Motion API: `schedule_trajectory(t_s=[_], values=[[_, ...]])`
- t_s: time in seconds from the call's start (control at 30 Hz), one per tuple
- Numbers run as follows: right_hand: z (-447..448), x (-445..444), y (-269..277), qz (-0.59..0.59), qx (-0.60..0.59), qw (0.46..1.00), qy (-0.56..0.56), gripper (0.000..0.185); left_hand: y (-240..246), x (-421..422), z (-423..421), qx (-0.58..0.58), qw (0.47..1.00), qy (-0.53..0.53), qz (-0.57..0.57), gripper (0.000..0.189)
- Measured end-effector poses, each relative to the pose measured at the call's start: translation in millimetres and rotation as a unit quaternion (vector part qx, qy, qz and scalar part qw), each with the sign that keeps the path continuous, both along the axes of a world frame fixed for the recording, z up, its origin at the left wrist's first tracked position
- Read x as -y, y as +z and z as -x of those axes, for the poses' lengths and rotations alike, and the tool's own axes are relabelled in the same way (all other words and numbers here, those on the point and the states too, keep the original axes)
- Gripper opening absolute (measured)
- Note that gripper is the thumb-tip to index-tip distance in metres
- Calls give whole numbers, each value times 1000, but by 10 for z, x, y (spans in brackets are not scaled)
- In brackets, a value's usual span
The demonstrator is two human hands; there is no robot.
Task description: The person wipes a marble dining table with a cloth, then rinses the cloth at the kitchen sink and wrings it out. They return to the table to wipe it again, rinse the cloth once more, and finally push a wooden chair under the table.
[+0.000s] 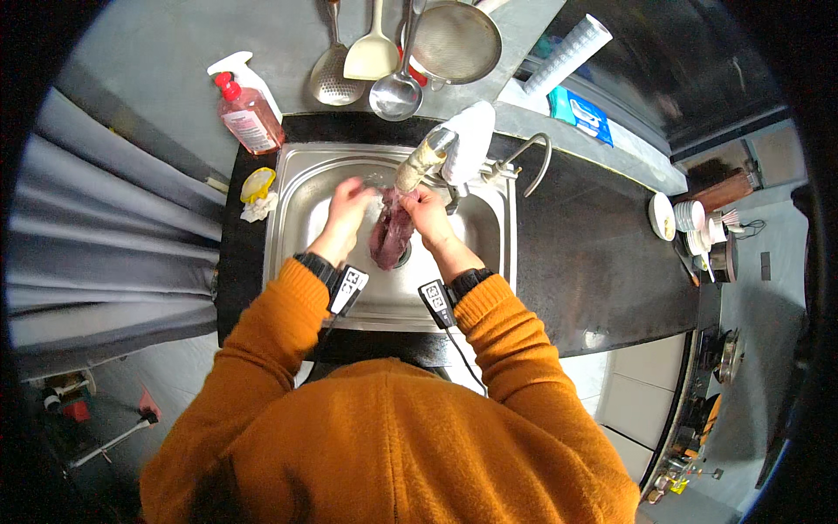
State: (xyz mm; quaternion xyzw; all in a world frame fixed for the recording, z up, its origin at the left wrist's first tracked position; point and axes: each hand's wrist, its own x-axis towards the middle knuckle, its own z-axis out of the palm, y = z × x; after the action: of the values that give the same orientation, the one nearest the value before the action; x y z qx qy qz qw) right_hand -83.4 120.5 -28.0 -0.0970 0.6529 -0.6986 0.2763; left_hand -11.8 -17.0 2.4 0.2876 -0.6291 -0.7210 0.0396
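A wet, dark reddish-purple piece point(391, 236), cloth or meat, I cannot tell which, hangs in the stainless steel sink point(314, 318). My right hand point(425, 213) grips its upper end just under the faucet point(419, 160), where water runs over it. To the left, my left hand point(347, 209) is blurred; its fingers look spread, their tips close to the piece, with nothing seen in them. The lower end of the piece hangs in front of the drain point(404, 255) and partly hides it.
A pink soap bottle point(252, 124) and a yellow scrubber point(258, 185) stand left of the sink. A thin curved tap point(543, 157) rises at the back right corner. Utensils, among them a ladle point(396, 95) and a strainer point(456, 44), hang behind. Bowls point(662, 216) sit far right.
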Motion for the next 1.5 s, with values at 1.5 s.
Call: schedule_trajectory(t_s=[1.5], values=[[-407,-109,-281,277,371,885,52,70,-179,-238,-96,-34,744,26,-667,38]])
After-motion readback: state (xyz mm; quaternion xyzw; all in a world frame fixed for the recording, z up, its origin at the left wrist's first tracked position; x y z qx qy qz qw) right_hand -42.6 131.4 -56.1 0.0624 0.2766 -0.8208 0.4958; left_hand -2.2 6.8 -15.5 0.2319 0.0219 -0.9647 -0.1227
